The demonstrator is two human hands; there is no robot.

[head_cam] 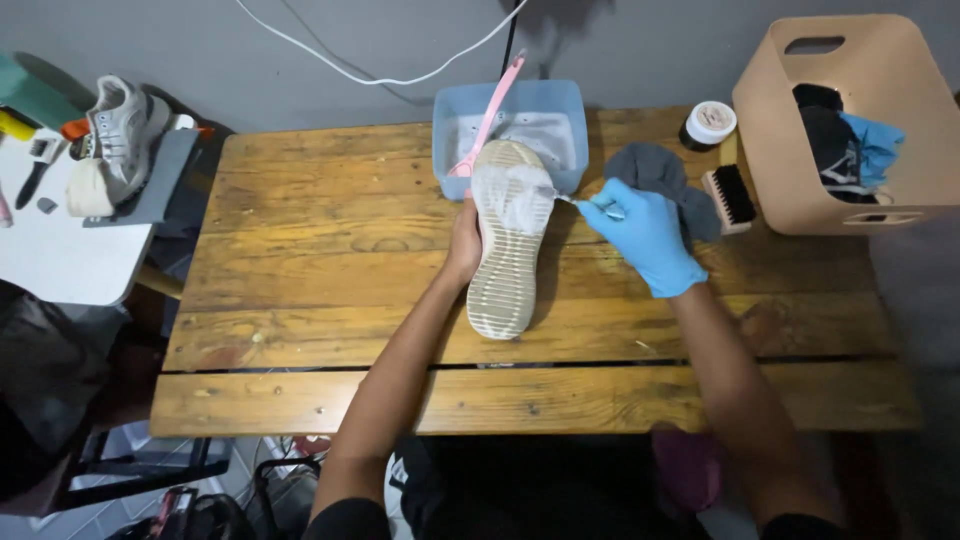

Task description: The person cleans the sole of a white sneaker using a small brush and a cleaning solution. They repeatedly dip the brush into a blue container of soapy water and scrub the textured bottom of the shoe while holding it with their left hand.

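while left hand (464, 243) grips shoe (507, 240), gloved right hand (643, 232) scrubs.

place: shoe-cleaning workbench | plank table (300, 250) | brush (733, 195) | water tub (560, 110) | sneaker (120, 130)

Small round black jar with white labelled lid (709, 123): far right of wooden surface (300, 250), beside beige plastic basket (770, 150).

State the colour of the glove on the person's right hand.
Light blue; the glove on the right hand shows plainly in the head view.
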